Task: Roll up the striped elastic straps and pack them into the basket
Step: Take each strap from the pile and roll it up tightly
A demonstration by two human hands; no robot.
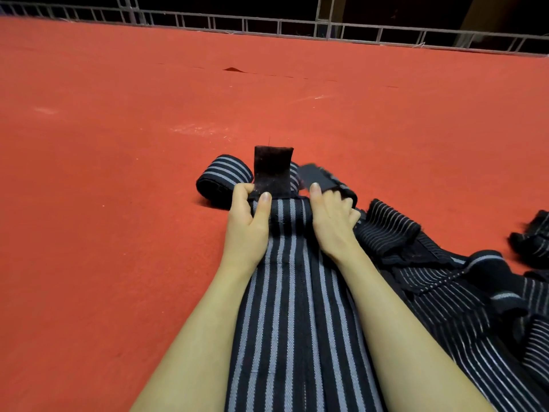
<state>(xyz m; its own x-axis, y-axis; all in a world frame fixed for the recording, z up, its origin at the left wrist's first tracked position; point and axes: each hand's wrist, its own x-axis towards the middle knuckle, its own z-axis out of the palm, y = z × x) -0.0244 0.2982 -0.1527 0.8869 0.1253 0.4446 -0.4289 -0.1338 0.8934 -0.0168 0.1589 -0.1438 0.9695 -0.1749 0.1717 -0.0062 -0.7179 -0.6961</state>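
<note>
1. Both hands grip the far end of a striped strap (294, 292) lying flat on the red mat (118, 173).
2. The left hand (248, 221) pinches its edge under the black fastener tab (271, 171).
3. The right hand (334, 215) curls round the other edge.
4. A rolled strap (221, 181) lies just beyond the left hand.
5. Loose straps (445, 278) are heaped to the right.
</note>
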